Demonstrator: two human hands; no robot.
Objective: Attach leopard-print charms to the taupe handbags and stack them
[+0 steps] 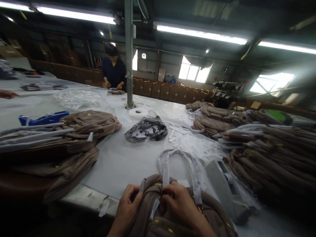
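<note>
A brown fabric bag (153,180) with yellow-looking zips lies in front of me at the table's near edge. Its long handles (185,154) are wrapped in white and loop away over the table. My left hand (130,201) is closed at the bag's left edge, and a small greyish strip (143,185) sticks up by its fingertips. With fingers pinched, my right hand (178,201) grips the foot of one wrapped handle, at the top of the bag. The exact hold of its fingertips is partly hidden. A white tag (154,208) hangs between the hands.
Brown bags (81,126) are stacked at left beside a blue tool (44,118); more bags (271,154) pile up at right. A grey device (225,187), white strips (195,144), a black-and-white patterned cloth item (146,129), a tape roll (138,112) and a post (129,52) stand nearby. A co-worker (114,70) works beyond.
</note>
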